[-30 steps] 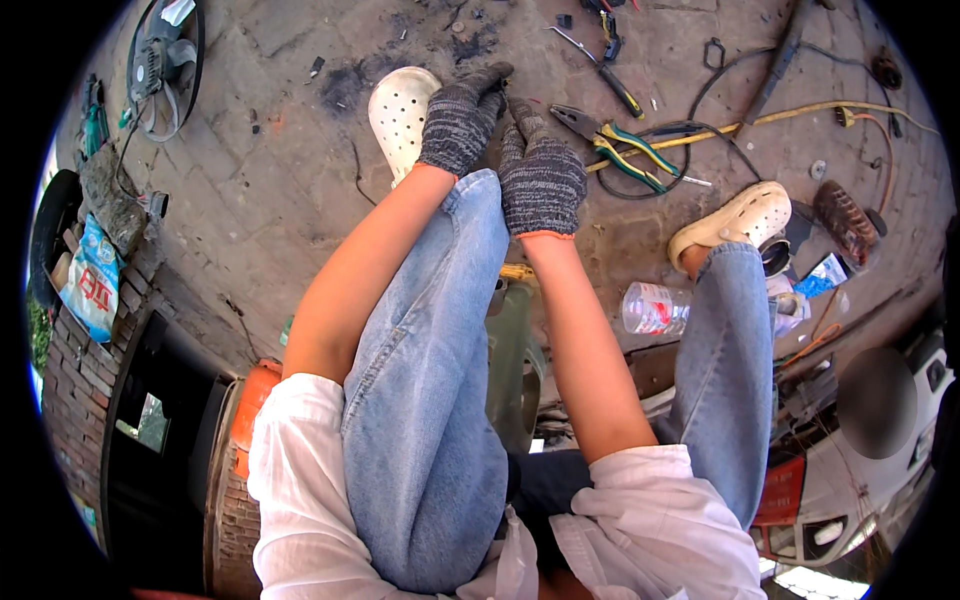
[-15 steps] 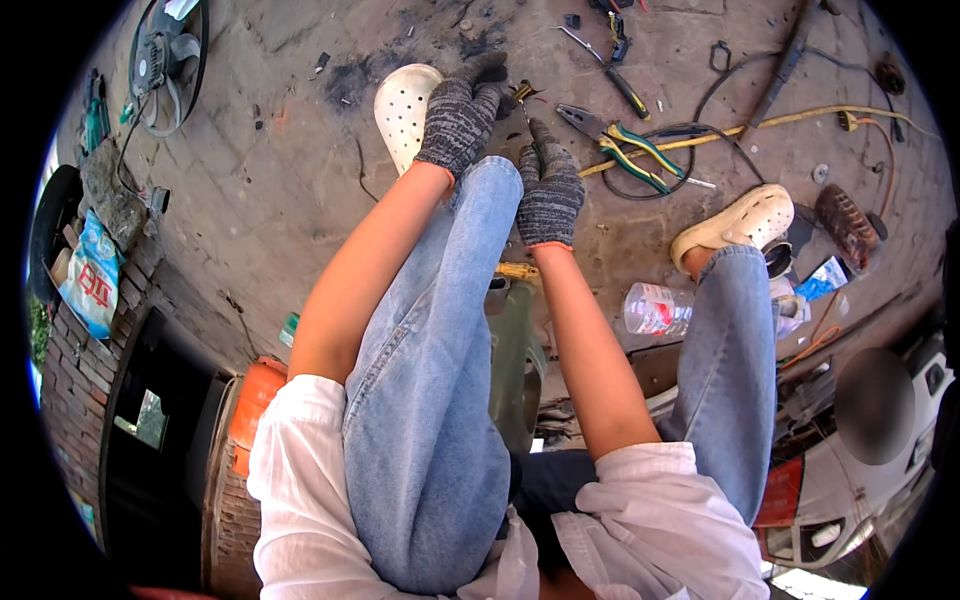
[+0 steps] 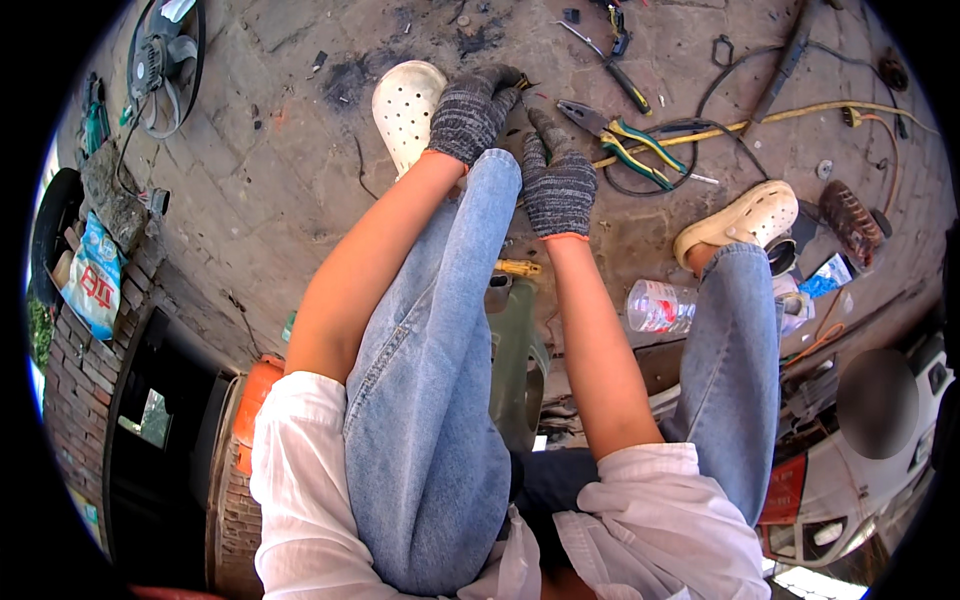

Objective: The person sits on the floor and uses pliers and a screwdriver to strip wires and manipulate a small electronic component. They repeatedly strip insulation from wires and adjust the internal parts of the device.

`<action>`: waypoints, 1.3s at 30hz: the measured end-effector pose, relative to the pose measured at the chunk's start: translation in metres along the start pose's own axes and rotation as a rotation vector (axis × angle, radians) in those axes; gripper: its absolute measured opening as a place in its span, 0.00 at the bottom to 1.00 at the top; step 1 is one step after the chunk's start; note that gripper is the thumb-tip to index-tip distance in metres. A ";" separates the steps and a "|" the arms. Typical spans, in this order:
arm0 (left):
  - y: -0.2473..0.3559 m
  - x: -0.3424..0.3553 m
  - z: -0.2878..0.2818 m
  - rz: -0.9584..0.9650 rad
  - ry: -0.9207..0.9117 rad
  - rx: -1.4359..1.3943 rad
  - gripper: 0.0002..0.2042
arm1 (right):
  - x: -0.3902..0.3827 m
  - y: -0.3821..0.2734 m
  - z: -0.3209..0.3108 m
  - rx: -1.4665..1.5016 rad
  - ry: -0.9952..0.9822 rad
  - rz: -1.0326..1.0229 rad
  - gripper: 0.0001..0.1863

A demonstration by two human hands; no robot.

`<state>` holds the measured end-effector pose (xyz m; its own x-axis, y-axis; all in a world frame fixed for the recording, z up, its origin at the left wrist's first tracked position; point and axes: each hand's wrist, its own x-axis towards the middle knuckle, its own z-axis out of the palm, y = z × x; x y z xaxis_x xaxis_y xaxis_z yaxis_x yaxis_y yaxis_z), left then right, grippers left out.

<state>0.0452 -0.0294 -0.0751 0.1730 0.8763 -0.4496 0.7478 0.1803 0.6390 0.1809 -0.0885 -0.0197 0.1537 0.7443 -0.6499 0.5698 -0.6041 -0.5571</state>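
Observation:
My left hand (image 3: 472, 114), in a grey knitted glove with an orange cuff, is closed at its fingertips on a small dark and brass-coloured piece (image 3: 523, 82). Most of that piece hides behind the fingers, so its kind does not show. My right hand (image 3: 560, 187), gloved the same way, is just to the right of my raised knee. Its index finger points forward, apart from the thumb, and nothing shows between them. Close to its right, combination pliers (image 3: 625, 145) with green and yellow handles lie on the ground with their jaws spread.
A screwdriver (image 3: 628, 88), a yellow cable (image 3: 780, 116) and a black cable (image 3: 705, 92) lie on the right. A clear plastic bottle (image 3: 660, 306) is by my right leg. A green jerrycan (image 3: 515, 355) stands between my legs. A fan (image 3: 158, 65) lies far left.
My right hand has drawn back slightly, away from the small piece. My left hand has moved a little to the right and still has the piece at its fingertips.

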 end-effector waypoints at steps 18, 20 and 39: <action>0.008 0.004 0.001 -0.131 0.002 -0.059 0.14 | 0.012 0.009 -0.023 0.110 -0.045 -0.042 0.15; 0.010 0.002 0.001 -0.125 0.003 -0.048 0.14 | 0.009 0.009 -0.026 0.157 -0.058 -0.010 0.15; -0.006 -0.002 0.009 0.235 -0.129 0.267 0.12 | 0.052 0.047 -0.060 -0.260 -0.290 -0.179 0.17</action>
<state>0.0459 -0.0365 -0.0838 0.4266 0.8134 -0.3956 0.8158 -0.1572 0.5565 0.2646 -0.0611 -0.0486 -0.1785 0.6974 -0.6941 0.7568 -0.3535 -0.5498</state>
